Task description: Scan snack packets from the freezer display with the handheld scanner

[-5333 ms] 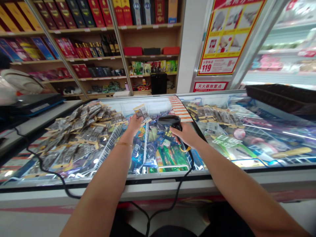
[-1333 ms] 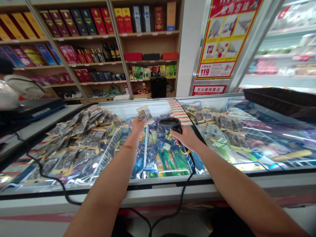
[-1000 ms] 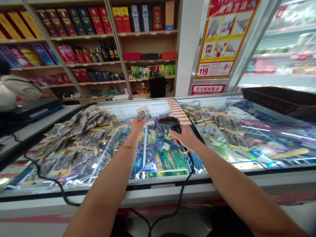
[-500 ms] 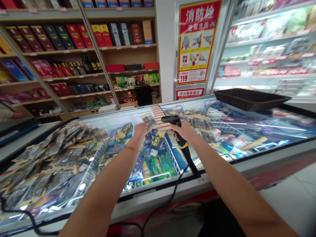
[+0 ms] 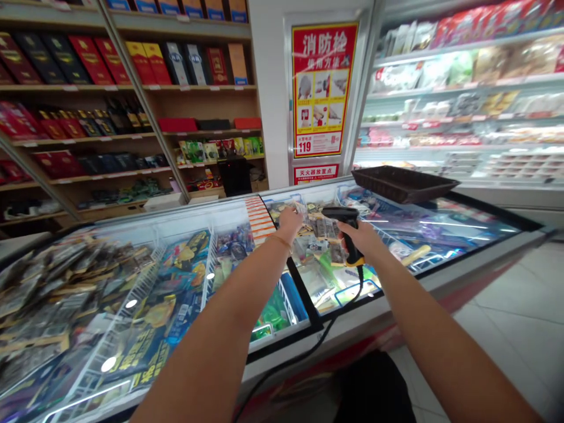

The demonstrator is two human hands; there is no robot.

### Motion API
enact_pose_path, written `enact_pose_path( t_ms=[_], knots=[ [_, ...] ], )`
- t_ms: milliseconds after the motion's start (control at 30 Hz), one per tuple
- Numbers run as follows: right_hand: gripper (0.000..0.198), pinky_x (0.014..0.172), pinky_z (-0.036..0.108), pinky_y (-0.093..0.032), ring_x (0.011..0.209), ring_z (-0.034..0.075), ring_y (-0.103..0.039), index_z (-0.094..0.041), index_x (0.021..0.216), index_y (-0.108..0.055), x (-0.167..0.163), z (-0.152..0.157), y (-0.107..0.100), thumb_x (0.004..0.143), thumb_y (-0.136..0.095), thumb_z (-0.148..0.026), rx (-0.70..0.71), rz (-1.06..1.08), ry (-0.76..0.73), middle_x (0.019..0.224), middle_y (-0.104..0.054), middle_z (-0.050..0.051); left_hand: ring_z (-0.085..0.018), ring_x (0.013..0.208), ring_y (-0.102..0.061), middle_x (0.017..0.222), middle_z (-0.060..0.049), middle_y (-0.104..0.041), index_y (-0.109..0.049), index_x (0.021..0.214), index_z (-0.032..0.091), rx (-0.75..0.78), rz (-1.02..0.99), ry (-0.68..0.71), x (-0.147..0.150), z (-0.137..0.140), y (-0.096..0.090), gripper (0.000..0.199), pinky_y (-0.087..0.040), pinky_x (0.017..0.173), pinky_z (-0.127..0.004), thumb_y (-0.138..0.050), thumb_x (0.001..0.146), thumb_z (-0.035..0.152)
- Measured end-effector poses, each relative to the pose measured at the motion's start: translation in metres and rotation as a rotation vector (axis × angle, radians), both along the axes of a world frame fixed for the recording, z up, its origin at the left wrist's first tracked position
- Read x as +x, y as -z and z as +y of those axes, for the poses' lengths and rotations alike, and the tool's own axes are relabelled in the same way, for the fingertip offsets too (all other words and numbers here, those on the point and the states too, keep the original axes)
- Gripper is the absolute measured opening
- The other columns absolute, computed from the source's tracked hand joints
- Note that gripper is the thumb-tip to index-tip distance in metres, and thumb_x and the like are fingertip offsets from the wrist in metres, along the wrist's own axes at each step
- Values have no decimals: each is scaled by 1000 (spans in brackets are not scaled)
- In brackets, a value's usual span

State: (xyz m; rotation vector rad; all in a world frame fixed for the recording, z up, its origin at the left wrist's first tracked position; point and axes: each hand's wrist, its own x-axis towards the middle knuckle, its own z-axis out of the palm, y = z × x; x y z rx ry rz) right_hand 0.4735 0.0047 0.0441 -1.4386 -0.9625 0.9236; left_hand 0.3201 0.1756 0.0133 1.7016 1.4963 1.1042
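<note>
My right hand (image 5: 362, 239) is wrapped round a black and yellow barcode scanner (image 5: 345, 216), whose head points left. A black cable runs down from its handle. My left hand (image 5: 291, 220) reaches over the freezer's right section. Its fingers are closed on the edge of a small clear packet (image 5: 302, 209), partly hidden and blurred. Below the scanner, several similar dark packets (image 5: 324, 228) lie on the glass. A strip of orange and white labels (image 5: 259, 218) lies left of my left hand. Far to the left, many packets (image 5: 57, 294) with tan edges are heaped.
Both hands are above a chest freezer (image 5: 314, 311) with a glass top and wire baskets inside. A dark plastic tray (image 5: 403, 183) rests on its far right part. Shelves of boxes (image 5: 198, 88) and a lit cooler (image 5: 462, 111) stand behind.
The view has turned to the right. My left hand has moved right, past the label strip, with the packet. The scanner remains in my right hand and is now further from the strip.
</note>
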Motion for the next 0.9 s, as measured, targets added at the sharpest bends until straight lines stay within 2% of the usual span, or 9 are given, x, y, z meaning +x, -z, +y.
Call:
enact_pose_path(
  t_ms=[100,233,333,433,600,667,767,900],
  knots=[
    [29,37,24,-43,39,12,-53,-21,75,-54,-11,7,7,88,-77,-34,6,4,-30,57,-62,0,-33,116,-72,119,-21,-77,-75,111,12,24,74,-46,-7,-1,-7,27,-52,98,-41,-72,86,22],
    [30,36,23,-44,38,12,-53,-21,77,-54,-42,18,11,88,-79,-34,-9,-12,-89,57,-62,-1,-29,121,-70,124,-17,-76,-74,117,14,50,142,-103,-48,-2,-12,30,-50,102,-38,-70,88,20],
    [28,37,23,-45,39,12,-54,-21,79,-55,-75,25,9,88,-79,-32,-9,-22,-159,58,-63,-1,-29,120,-70,122,-16,-77,-74,115,16,46,189,-180,-101,-6,-12,28,-51,101,-36,-70,87,20],
    [26,37,22,-45,39,11,-54,-20,81,-56,-113,31,5,90,-78,-30,5,-18,-248,59,-63,-1,-32,119,-70,122,-19,-75,-71,117,15,21,241,-293,-168,-17,-11,33,-51,100,-39,-72,85,22],
    [24,35,21,-43,37,10,-52,-20,79,-55,-178,35,-4,94,-74,-24,26,-15,-359,58,-60,-3,-47,136,-57,139,-32,-61,-65,124,12,-24,345,-554,-288,-47,-5,44,-45,109,-59,-73,82,23],
    [24,36,21,-43,37,9,-51,-19,77,-55,-201,36,-4,97,-69,-21,20,-14,-410,58,-59,-3,-50,138,-53,140,-34,-60,-65,125,10,-41,458,-688,-328,-58,2,45,-41,110,-64,-73,83,25],
    [24,36,21,-42,38,9,-53,-19,78,-56,-226,37,4,97,-69,-23,32,-5,-472,60,-60,-2,-52,143,-48,143,-38,-57,-65,126,6,-73,533,-775,-369,-73,15,48,-38,112,-68,-71,85,28],
    [24,36,22,-41,39,9,-53,-19,78,-54,-239,36,24,95,-70,-22,24,-35,-471,62,-61,-3,-50,143,-49,146,-35,-58,-70,123,8,-127,547,-782,-384,-82,23,39,-38,112,-70,-61,89,25]
  ],
)
